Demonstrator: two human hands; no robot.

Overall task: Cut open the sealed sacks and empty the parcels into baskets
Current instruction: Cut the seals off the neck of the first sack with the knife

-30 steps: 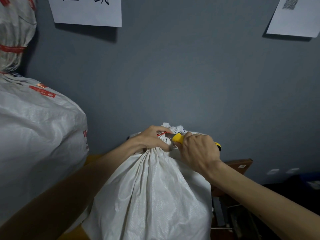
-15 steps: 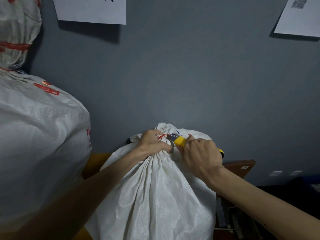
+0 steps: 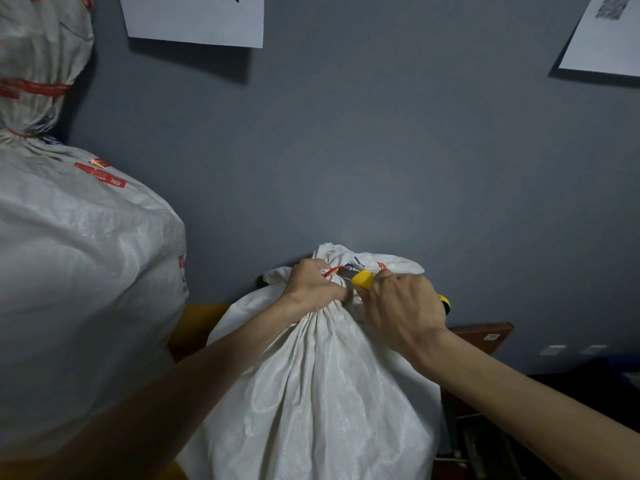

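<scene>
The left hand [image 3: 317, 287] is closed tight around the gathered neck of the white sack [image 3: 311, 393], which stands at 6 o'clock of the view against the grey wall [image 3: 381, 150]. The right hand [image 3: 403, 308] is wrapped around a yellow utility knife [image 3: 362, 279]; its blade touches the red tie [image 3: 330, 271] at the neck. At 9 o'clock is a bigger sealed sack [image 3: 79, 289]. At 12 o'clock a paper sheet [image 3: 197, 19] hangs on the wall.
</scene>
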